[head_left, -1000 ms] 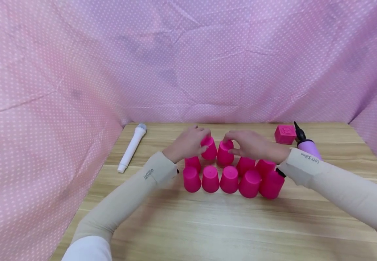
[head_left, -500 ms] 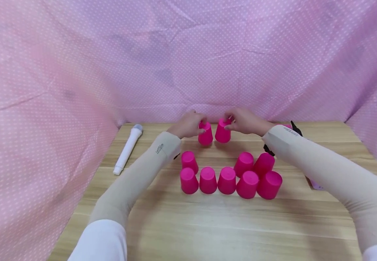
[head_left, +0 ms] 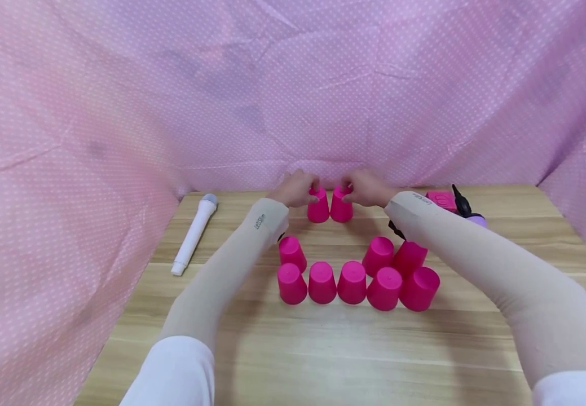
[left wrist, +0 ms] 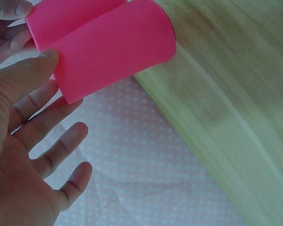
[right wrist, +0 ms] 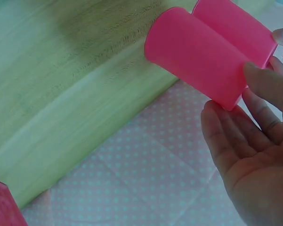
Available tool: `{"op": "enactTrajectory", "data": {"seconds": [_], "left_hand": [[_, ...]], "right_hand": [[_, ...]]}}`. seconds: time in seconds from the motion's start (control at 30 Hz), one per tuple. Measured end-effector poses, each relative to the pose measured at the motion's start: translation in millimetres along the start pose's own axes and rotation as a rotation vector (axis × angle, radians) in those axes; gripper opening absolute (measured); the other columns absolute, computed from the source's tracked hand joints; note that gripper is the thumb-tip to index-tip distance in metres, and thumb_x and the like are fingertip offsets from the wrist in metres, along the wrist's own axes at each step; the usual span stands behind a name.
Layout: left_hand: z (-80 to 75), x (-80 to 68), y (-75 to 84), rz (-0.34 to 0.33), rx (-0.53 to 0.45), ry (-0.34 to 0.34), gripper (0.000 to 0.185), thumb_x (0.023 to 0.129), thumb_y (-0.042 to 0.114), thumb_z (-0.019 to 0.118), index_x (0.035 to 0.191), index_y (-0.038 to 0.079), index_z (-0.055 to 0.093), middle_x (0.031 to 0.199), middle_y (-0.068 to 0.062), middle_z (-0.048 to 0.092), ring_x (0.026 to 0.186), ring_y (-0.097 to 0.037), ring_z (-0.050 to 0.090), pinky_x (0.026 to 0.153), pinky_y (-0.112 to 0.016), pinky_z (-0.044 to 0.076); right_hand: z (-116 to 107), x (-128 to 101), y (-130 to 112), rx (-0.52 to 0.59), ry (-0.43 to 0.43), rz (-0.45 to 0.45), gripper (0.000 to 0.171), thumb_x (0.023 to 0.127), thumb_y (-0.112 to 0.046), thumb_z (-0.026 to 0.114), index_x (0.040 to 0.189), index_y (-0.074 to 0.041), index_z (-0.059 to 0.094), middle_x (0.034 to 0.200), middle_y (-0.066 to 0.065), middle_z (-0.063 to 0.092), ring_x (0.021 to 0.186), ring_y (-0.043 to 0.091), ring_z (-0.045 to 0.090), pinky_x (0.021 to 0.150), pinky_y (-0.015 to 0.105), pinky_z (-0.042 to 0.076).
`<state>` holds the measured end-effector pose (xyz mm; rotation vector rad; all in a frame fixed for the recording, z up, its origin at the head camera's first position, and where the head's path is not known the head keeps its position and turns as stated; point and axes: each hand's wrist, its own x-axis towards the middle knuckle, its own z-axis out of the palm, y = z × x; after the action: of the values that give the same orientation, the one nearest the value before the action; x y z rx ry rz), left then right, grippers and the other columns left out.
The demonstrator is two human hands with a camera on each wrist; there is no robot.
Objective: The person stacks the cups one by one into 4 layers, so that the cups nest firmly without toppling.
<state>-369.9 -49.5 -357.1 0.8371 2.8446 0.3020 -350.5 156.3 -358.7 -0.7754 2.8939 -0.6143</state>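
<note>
Left hand (head_left: 295, 190) pinching left cup (head_left: 318, 206) at top, other fingers spread; right hand (head_left: 366, 189) pinching right cup (head_left: 340, 206) likewise. Both cups inverted, side by side near table's (head_left: 293, 349) back edge. Risk: light fingertip hold, could tip or slip. Versus 0.5 s ago: 2 cups slightly farther back, closer together. 8 cups (head_left: 352, 280) unmoved.
</note>
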Motion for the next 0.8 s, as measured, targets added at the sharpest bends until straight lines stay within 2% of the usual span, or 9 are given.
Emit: {"op": "enactTrajectory", "data": {"seconds": [0.1,0.3,0.6,0.73,0.8], "left_hand": [[0.5,4.1,-2.3,0.000,-0.013,0.003,0.019,0.083,0.021,0.074,0.096,0.012,0.063,0.087,0.000,0.057,0.093,-0.019,0.045,0.096,-0.049,0.027],[3.9,9.5,-7.0,0.016,-0.008,0.015,0.020,0.082,0.021,0.075,0.097,0.012,0.064,0.087,0.001,0.057,0.092,-0.019,0.046,0.096,-0.051,0.027],[-1.9,-0.6,-3.2,0.005,0.008,0.010,0.023,0.083,0.023,0.075,0.100,0.013,0.063,0.090,0.001,0.058,0.092,-0.018,0.048,0.097,-0.051,0.029],[-6.4,-7.5,-3.1,0.033,0.014,0.007,0.027,0.084,0.028,0.073,0.104,0.013,0.063,0.092,0.000,0.059,0.094,-0.018,0.048,0.097,-0.050,0.030],[-10.5,-14.0,-4.0,0.065,0.013,0.015,0.029,0.085,0.030,0.071,0.107,0.013,0.063,0.097,-0.001,0.061,0.097,-0.018,0.049,0.096,-0.045,0.034]], "right_hand": [[0,3,0,0.032,-0.010,0.004,0.016,0.079,-0.005,0.074,0.089,0.002,0.063,0.093,0.016,0.065,0.089,0.030,0.060,0.080,0.042,0.048],[2,6,2,0.045,-0.013,0.010,0.015,0.080,-0.003,0.072,0.091,0.003,0.063,0.095,0.017,0.065,0.093,0.032,0.061,0.084,0.043,0.047],[0,1,-3,0.055,-0.010,-0.018,0.017,0.078,0.003,0.070,0.095,0.004,0.065,0.095,0.017,0.065,0.092,0.032,0.060,0.083,0.042,0.047],[-1,-7,-1,0.018,0.005,-0.076,0.029,0.077,0.003,0.071,0.105,0.003,0.063,0.097,0.015,0.064,0.092,0.031,0.058,0.083,0.044,0.046],[-2,-13,0,0.013,0.017,-0.120,0.035,0.076,0.003,0.071,0.110,0.002,0.061,0.100,0.015,0.063,0.096,0.032,0.057,0.086,0.045,0.045]]}}
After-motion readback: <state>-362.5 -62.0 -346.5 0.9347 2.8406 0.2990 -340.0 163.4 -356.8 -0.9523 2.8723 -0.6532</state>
